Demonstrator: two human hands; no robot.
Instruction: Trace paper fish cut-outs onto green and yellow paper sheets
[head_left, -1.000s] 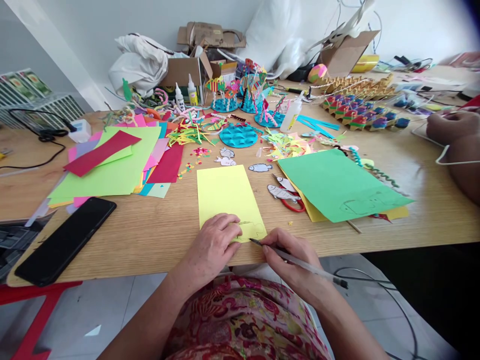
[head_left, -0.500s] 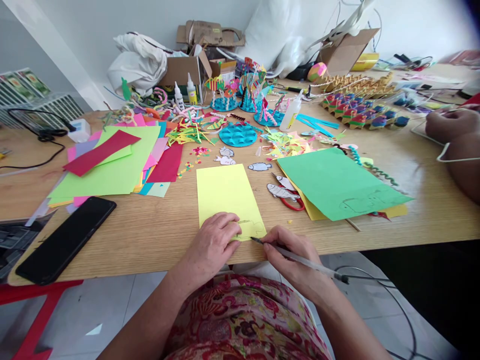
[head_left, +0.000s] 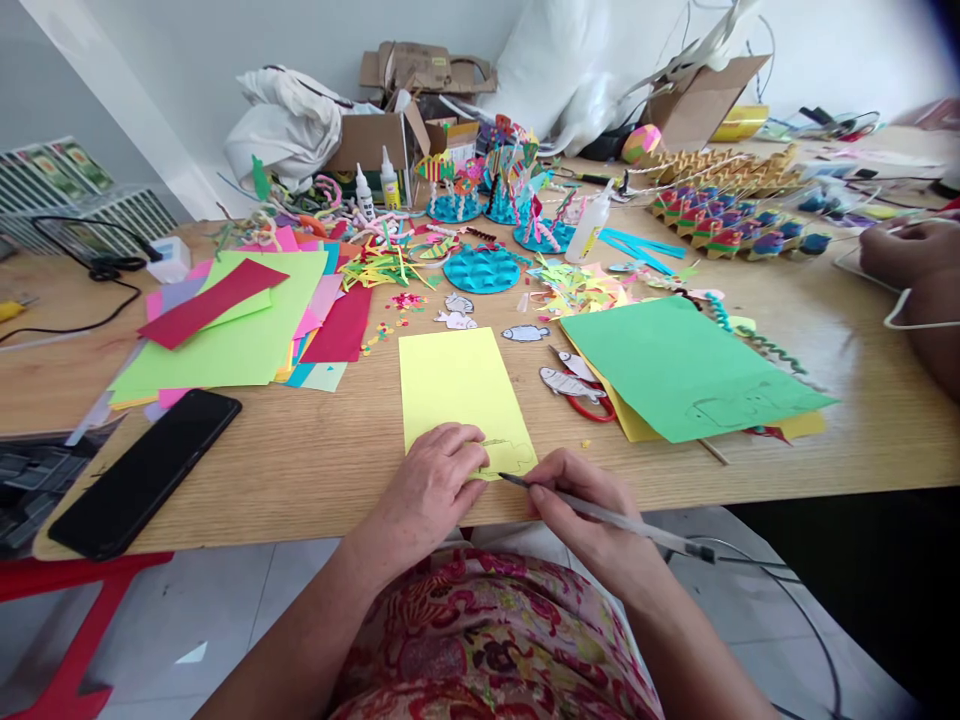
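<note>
A sheet of yellow paper [head_left: 457,375] lies at the table's front edge, with a dark pen outline in its lower right corner. My left hand [head_left: 439,475] rests on the sheet's lower part, fingers laid over it and covering part of the outline. Between thumb and fingers, my right hand [head_left: 581,500] grips a pen [head_left: 626,522] whose tip meets the paper near its bottom edge. Beyond the sheet lie paper fish cutouts [head_left: 525,333]. More fish cutouts [head_left: 571,385] partly cover red-handled scissors [head_left: 592,408] on the right.
Green paper [head_left: 682,365] with faint drawings lies right. Coloured sheets [head_left: 232,330] and a phone [head_left: 142,475] are on the left. Glue bottles [head_left: 589,228], paper scraps [head_left: 577,285] and a blue scalloped disc [head_left: 481,268] stand behind. Another person's hand [head_left: 911,255] is at far right.
The pen tip has shifted slightly left along the sheet's lower edge. The whole view has moved a little, so things appear further right. My left hand stays on the paper.
</note>
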